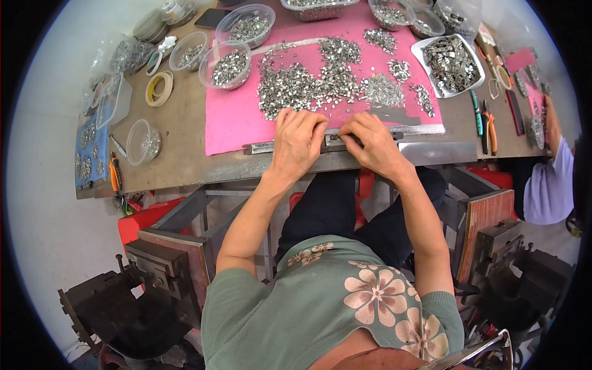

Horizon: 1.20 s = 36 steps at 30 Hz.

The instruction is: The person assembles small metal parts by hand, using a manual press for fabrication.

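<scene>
My left hand (297,139) is closed in a pinch above a long narrow metal rail (261,148) at the front edge of the bench; its fingertips hide whatever they hold. Close beside it, my right hand (372,143) also pinches, thumb and forefinger together at a short dark piece on the rail, too small to name. A loose heap of small shiny metal pieces (290,89) lies just beyond my hands on a pink mat (231,126). To its right sits a pile of thin silvery bits (382,91). A flat metal plate (438,152) lies right of the rail.
Clear plastic bowls (226,64) of metal parts stand behind the mat. At the right are a white tray (454,65) heaped with parts, orange-handled pliers (489,129) and a co-worker's arm (553,123). Leftward are a tape roll (159,89), a clear tub (143,143) and more pliers (115,172).
</scene>
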Each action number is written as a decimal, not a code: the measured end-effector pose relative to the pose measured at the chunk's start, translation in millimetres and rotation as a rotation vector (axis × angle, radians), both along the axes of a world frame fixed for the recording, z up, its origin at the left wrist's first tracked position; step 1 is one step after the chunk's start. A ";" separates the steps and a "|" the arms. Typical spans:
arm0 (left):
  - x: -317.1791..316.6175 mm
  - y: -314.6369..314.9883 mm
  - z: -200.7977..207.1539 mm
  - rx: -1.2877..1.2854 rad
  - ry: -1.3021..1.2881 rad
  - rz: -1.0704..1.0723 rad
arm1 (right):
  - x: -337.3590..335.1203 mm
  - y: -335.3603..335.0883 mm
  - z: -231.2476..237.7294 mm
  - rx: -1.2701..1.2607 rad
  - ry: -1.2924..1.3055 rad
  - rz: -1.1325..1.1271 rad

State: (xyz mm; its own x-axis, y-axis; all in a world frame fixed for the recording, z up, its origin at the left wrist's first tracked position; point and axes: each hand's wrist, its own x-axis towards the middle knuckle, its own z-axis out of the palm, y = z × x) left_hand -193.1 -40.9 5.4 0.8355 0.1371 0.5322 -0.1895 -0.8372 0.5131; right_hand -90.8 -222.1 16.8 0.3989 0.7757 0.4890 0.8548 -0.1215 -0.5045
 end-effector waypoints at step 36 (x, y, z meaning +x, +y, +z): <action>1.5 -0.9 -0.6 0.007 -0.039 0.054 | 9.3 -3.9 3.9 -0.009 0.055 -0.042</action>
